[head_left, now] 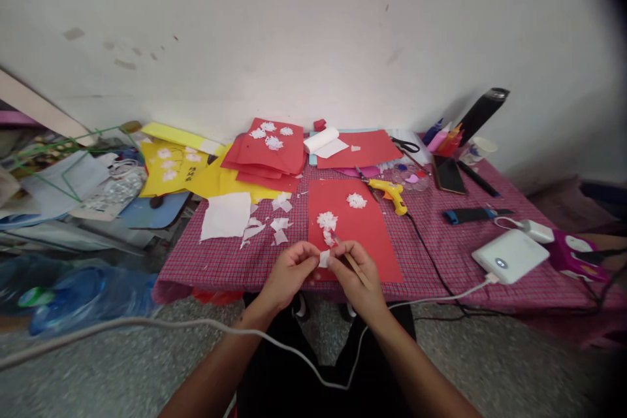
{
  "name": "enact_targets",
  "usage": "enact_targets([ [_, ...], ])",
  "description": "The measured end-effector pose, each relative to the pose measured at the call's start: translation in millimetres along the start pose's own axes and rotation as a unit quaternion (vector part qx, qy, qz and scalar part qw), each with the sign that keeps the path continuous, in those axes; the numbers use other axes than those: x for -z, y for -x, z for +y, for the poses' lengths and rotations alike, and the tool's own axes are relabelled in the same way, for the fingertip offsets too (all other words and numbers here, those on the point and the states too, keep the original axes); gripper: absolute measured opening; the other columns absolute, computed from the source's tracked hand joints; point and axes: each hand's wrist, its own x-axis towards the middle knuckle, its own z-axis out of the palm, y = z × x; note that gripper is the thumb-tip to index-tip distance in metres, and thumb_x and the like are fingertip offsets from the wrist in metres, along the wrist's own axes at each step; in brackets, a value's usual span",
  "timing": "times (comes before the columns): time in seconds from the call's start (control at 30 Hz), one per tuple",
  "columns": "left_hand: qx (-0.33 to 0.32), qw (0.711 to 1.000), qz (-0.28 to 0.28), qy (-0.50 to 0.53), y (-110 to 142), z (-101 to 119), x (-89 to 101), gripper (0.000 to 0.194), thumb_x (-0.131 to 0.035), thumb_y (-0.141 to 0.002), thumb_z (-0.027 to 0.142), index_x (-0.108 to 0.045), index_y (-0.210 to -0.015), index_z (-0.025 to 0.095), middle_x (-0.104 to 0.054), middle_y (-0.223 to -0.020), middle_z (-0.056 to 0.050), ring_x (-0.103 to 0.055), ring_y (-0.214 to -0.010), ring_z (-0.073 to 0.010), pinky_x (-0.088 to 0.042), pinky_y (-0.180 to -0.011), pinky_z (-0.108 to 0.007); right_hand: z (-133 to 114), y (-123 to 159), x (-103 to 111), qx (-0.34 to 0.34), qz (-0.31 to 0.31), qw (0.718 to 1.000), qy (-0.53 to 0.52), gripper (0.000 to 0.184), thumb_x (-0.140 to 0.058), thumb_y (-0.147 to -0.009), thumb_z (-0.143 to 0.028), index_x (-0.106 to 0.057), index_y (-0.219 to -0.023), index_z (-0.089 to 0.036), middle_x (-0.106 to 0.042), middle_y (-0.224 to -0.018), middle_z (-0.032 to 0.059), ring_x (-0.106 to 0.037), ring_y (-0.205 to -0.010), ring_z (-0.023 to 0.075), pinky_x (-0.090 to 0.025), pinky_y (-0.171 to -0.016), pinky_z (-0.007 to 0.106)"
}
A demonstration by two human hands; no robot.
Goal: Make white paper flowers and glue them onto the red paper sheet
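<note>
Near the table's front edge, my left hand [294, 269] is closed, pinching one side of a small piece of white paper [324, 258]. The fingers of my right hand [356, 274] pinch its other side. A thin wooden stick [353, 264] also lies in my right hand, its dark tip pointing away from me; its exact kind is unclear. Below both hands is a red sheet [386, 255]. On it sit a ruffled white paper flower [356, 200] and, closer to my fingers, a white paper cluster [326, 221] with small pieces trailing toward me.
Torn white scraps [280, 228] and a white sheet [225, 216] lie left. A yellow glue gun [389, 192], its cord trailing right, lies near a phone [449, 174], utility knife [473, 215] and white power bank [510, 256]. Red sheets with flowers [269, 157] are stacked behind. A cable [196, 322] crosses my forearms.
</note>
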Motion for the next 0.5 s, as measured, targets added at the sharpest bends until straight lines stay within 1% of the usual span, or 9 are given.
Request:
enact_targets([
  [0.13, 0.007, 0.999, -0.033, 0.034, 5, 2, 1.2, 0.026, -0.067, -0.085, 0.037, -0.068, -0.097, 0.015, -0.067, -0.079, -0.004, -0.063, -0.068, -0.0137, -0.049, -0.062, -0.025, 0, 1, -1, 0.019, -0.014, 1.000, -0.002, 0.012, -0.066, -0.087, -0.026, -0.055, -0.090, -0.023, -0.059, -0.082, -0.0018, -0.055, -0.071, 0.0152, -0.044, -0.067, 0.027],
  [0.2, -0.004, 0.998, -0.045, 0.035, 6, 3, 1.7, 0.030, -0.067, -0.085, 0.041, -0.070, -0.098, 0.014, -0.068, -0.080, -0.005, -0.064, -0.070, -0.0147, -0.050, -0.064, -0.026, 1, 2, -1, 0.026, -0.025, 0.999, 0.005, 0.011, -0.064, -0.088, -0.026, -0.054, -0.092, -0.023, -0.060, -0.082, -0.0013, -0.055, -0.071, 0.0155, -0.045, -0.067, 0.027],
  [0.23, -0.013, 0.999, -0.042, 0.024, 6, 3, 2.0, 0.031, -0.068, -0.084, 0.042, -0.070, -0.097, 0.014, -0.068, -0.080, -0.005, -0.063, -0.069, -0.0145, -0.049, -0.064, -0.026, 1, 2, -1, 0.027, -0.028, 0.999, 0.008, 0.011, -0.064, -0.088, -0.026, -0.054, -0.092, -0.023, -0.060, -0.083, -0.0009, -0.056, -0.071, 0.0158, -0.045, -0.067, 0.027],
  [0.33, -0.030, 0.999, -0.003, -0.027, 3, 2, 3.3, 0.029, -0.070, -0.082, 0.041, -0.070, -0.092, 0.014, -0.068, -0.075, -0.004, -0.062, -0.065, -0.0137, -0.048, -0.061, -0.025, 2, 2, 2, 0.035, -0.022, 0.999, 0.018, 0.011, -0.064, -0.088, -0.026, -0.054, -0.093, -0.023, -0.060, -0.086, -0.0001, -0.056, -0.075, 0.0165, -0.045, -0.070, 0.028],
  [0.43, -0.018, 0.998, 0.040, -0.047, -1, 0, 6.5, 0.028, -0.069, -0.081, 0.042, -0.069, -0.087, 0.015, -0.068, -0.069, -0.003, -0.062, -0.061, -0.0141, -0.048, -0.058, -0.024, 3, 1, 8, 0.030, -0.004, 0.999, 0.030, 0.011, -0.064, -0.087, -0.025, -0.054, -0.091, -0.023, -0.059, -0.086, -0.0007, -0.054, -0.073, 0.0158, -0.044, -0.070, 0.028],
  [0.5, -0.009, 0.997, 0.055, -0.047, -3, 0, 9.1, 0.029, -0.068, -0.081, 0.043, -0.067, -0.086, 0.015, -0.067, -0.066, -0.002, -0.060, -0.058, -0.0142, -0.048, -0.057, -0.025, 3, 1, 13, 0.017, 0.005, 0.999, 0.030, 0.011, -0.064, -0.087, -0.025, -0.054, -0.091, -0.023, -0.058, -0.083, -0.0015, -0.052, -0.069, 0.0151, -0.042, -0.066, 0.027],
])
